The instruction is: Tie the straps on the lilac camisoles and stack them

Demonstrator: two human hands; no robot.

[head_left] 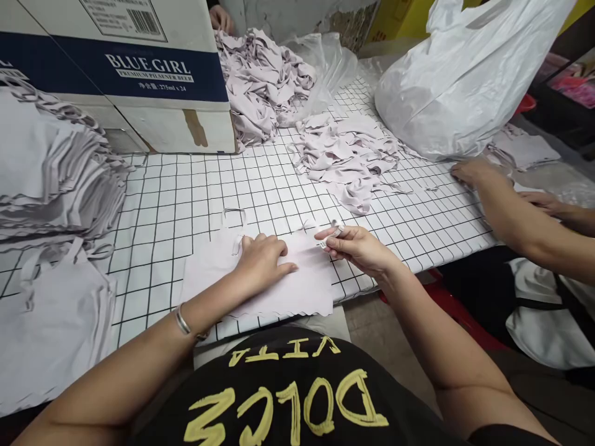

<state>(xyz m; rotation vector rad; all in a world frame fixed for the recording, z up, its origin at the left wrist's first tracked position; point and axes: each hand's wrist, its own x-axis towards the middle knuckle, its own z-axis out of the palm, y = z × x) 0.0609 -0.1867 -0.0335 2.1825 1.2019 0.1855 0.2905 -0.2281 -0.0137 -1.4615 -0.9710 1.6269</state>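
Observation:
A pale pink camisole-like garment (288, 291) lies flat at the table's front edge, its wavy hem toward me. My left hand (263, 260) rests on its upper part, thumb stretched out and fingers loosely bent, pressing the cloth. A thin strap loop (233, 217) sticks up beyond that hand. At the garment's upper right corner, my right hand (356, 248) pinches the other strap (335, 230) between thumb and fingers, lifted slightly off the table. A small whitish piece with dark marks shows at those fingertips; its kind is too small to tell.
Stacked matching garments (60, 167) stand at left, beside a beer carton (153, 124). Heaped garments (269, 80) and a smaller pile (348, 155) lie beyond on the checked tablecloth (162, 204). A white plastic bag (446, 93) stands at right, near a co-worker's hands (474, 173).

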